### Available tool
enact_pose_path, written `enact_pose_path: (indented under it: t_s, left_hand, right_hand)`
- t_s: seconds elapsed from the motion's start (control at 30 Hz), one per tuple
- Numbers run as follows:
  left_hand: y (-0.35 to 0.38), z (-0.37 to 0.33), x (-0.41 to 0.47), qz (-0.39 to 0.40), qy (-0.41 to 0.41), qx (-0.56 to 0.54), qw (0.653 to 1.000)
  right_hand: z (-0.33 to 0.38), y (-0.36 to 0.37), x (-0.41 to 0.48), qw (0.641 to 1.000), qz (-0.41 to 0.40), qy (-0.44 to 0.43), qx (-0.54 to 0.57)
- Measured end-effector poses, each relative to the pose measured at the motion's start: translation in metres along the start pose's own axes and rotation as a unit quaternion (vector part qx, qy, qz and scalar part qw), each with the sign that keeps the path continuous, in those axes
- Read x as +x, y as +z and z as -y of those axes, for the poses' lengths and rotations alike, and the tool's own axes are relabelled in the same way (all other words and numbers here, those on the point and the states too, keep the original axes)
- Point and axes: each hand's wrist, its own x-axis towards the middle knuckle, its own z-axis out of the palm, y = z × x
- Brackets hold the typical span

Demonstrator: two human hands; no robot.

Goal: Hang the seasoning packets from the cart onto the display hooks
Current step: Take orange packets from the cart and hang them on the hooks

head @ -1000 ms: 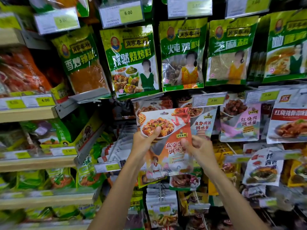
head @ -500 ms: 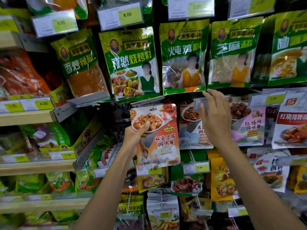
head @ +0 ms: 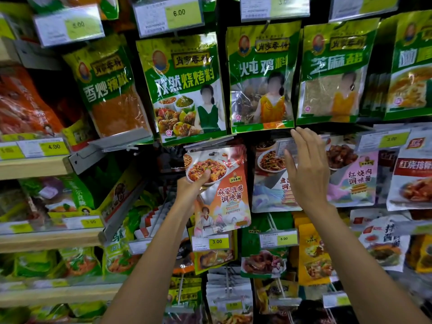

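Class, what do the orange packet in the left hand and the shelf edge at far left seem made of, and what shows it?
Orange packet: probably thin printed plastic film, glossy; it catches light and curves where the left hand pinches it. Shelf edge: pale wood or wood-look laminate, matt, even tan; which cannot be told.

Held packet (head: pixel 222 190) left of right hand (head: pixel 306 169).

At 9 o'clock a pale wooden shelf (head: pixel 30 169) carries red-orange bags (head: pixel 23 108) and a yellow 4.00 label (head: pixel 54 146) on its front edge; at 8 o'clock a lower shelf (head: pixel 46 242) holds green bags (head: pixel 70 192). A 5.00 price tag (head: pixel 78 25) hangs at 11 o'clock, a 6.00 price tag (head: pixel 178 12) near 12, and a 3.00 label (head: pixel 217 241) sits just below centre, toward 6 o'clock.
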Motion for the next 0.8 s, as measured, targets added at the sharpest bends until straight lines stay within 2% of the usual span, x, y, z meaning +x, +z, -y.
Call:
enact_pose_path:
  t_s: [0.17, 0.4, 0.6, 0.73, 0.8]
  left_hand:
    - [0.007, 0.004, 0.015, -0.036, -0.003, -0.006, 0.999]
    - [0.021, 0.001, 0.029, -0.137, -0.017, 0.109, 0.984]
    - [0.023, 0.004, -0.002, -0.197, 0.052, 0.203, 0.958]
    - [0.022, 0.018, -0.045, -0.269, 0.102, 0.269, 0.919]
    - [0.033, 0.029, -0.073, -0.251, 0.158, 0.274, 0.915]
  right_hand:
    - [-0.003, 0.001, -0.001, 1.000, 0.009, 0.001, 0.009]
    - [-0.002, -0.010, 0.002, 0.999, 0.033, -0.002, 0.007]
    - [-0.003, -0.039, -0.016, 0.999, 0.022, -0.002, 0.032]
    - [-0.011, -0.070, -0.059, 0.994, 0.082, 0.050, 0.053]
    - [-0.021, -0.092, -0.088, 0.983, 0.131, 0.103, 0.074]
